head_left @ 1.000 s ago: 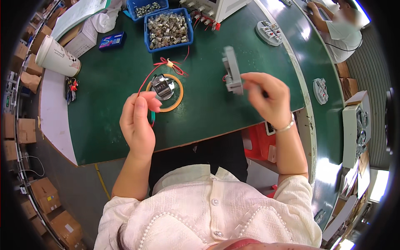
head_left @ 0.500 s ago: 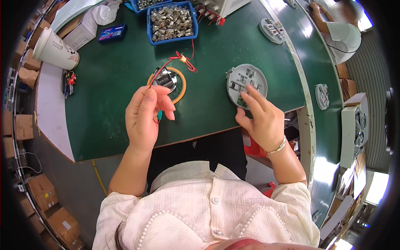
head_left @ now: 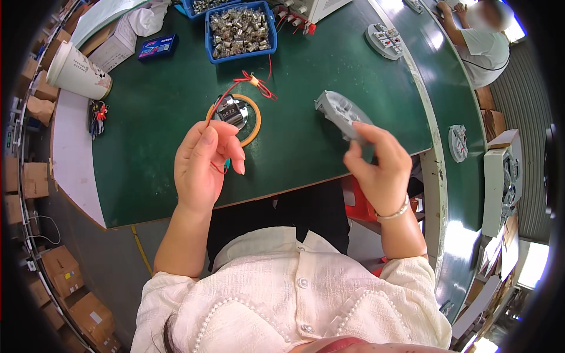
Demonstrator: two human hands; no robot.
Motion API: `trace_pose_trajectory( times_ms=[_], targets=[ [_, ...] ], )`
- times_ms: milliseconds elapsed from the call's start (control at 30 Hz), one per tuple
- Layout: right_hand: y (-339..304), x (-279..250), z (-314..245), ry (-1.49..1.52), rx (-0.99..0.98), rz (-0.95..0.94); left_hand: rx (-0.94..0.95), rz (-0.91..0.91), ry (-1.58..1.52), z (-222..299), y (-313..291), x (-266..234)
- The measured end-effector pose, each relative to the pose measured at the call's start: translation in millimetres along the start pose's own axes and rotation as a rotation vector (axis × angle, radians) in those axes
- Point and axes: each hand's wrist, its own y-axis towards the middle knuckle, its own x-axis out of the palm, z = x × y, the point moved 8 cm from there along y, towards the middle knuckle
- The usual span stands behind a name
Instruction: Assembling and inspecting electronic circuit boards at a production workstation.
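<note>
- Gray disc (head_left: 341, 110), made of hard-looking plastic, sits at the fingertips of the right hand (head_left: 385, 172), reaching forward and to the left of it; it is tilted, showing a thick rounded rim and a slice of its uneven inner face.
- Right hand: thumb and fingers are closed on the near edge of the disc, knuckles bent; a smooth, shiny bracelet (head_left: 395, 210) circles the wrist.
- Left hand (head_left: 202, 162): thumb and forefinger pinch a thin red wire (head_left: 224, 94), while the other fingers curl loosely with space between them.
- Beyond the left hand, the wire runs out to a looped bundle gathered by a pale tie (head_left: 253, 80).
- Small teal piece (head_left: 227, 164), smooth and narrow, shows just beside the left hand's curled fingers.
- Just past the left fingertips lies a counter (head_left: 228, 113) of glossy chrome and black, with a flat yellow ring (head_left: 258, 122) around it.
- Straight ahead of the left hand, farther off, a blue plastic bin (head_left: 242, 57) holds a heap of shiny little metal parts (head_left: 240, 32).
- Beneath both hands spreads a smooth green tabletop (head_left: 288, 153), faintly speckled.
- Far to the left of the left hand leans a pale, tapered cup (head_left: 79, 72).
</note>
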Motion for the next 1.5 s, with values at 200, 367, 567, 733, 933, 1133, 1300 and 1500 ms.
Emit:
trace_pose_trajectory(
  times_ms=[200,367,567,733,933,1133,1300,1500],
  targets=[
    [-23.2,37.4,53.5,0.984,0.791,-0.130,-0.044,-0.137,-0.183,7.3,7.0,30.1],
    [-28.8,32.0,28.6,0.556,0.324,-0.034,-0.068,-0.128,-0.275,7.7,8.3,76.1],
    [-26.8,27.3,-35.0,0.585,0.178,-0.216,-0.101,-0.224,-0.038,-18.1,15.9,106.2],
    [-28.6,41.2,-30.1,0.427,0.064,-0.119,-0.057,-0.206,0.147,-17.9,15.9,105.7],
    [-22.4,49.5,-31.7,0.418,0.023,-0.150,-0.041,-0.212,0.189,-22.0,8.7,102.1],
    [-24.3,53.3,-20.2,0.484,0.081,-0.092,-0.163,-0.136,-0.239,-31.0,16.3,101.1],
    [-24.2,58.1,-0.6,0.619,0.335,-0.170,0.023,-0.101,0.222,-17.2,12.9,88.6],
    [-25.8,53.2,34.9,0.823,0.566,-0.094,0.367,-0.227,1.293,-19.5,-13.5,83.4]
  ],
)
